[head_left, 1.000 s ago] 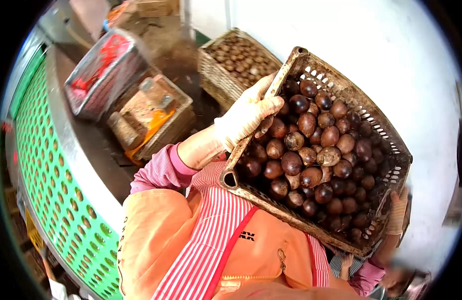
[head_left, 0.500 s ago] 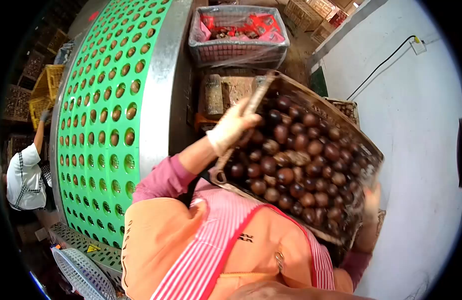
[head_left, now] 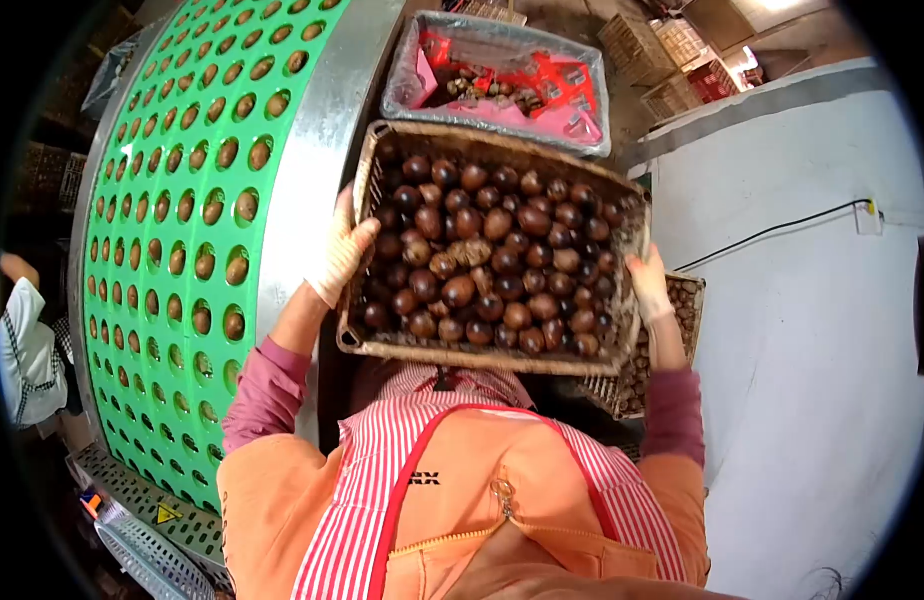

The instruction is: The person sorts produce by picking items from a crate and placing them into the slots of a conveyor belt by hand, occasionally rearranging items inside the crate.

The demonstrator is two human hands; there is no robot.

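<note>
A worn brown crate (head_left: 482, 357) is held level in front of my body, filled with shiny dark brown, egg-shaped items (head_left: 502, 225). A few pieces in its middle look paler and crusted. My left hand (head_left: 337, 248), in a pale glove, grips the crate's left end, thumb over the rim. At the opposite end, my right hand (head_left: 649, 283) is closed on the right rim, its fingers partly hidden and somewhat blurred.
Left of me runs a green cupped conveyor (head_left: 172, 240) with brown items in many holes, edged by a metal rail (head_left: 317, 130). Ahead stands a plastic-lined bin (head_left: 497, 112). Another filled crate (head_left: 690, 300) sits below right, beside a white wall (head_left: 792, 350). A co-worker (head_left: 27, 350) is far left.
The crate has swung left and turned from a slant to nearly level, now squarely before me. Both hands have moved with it, keeping hold of its ends.
</note>
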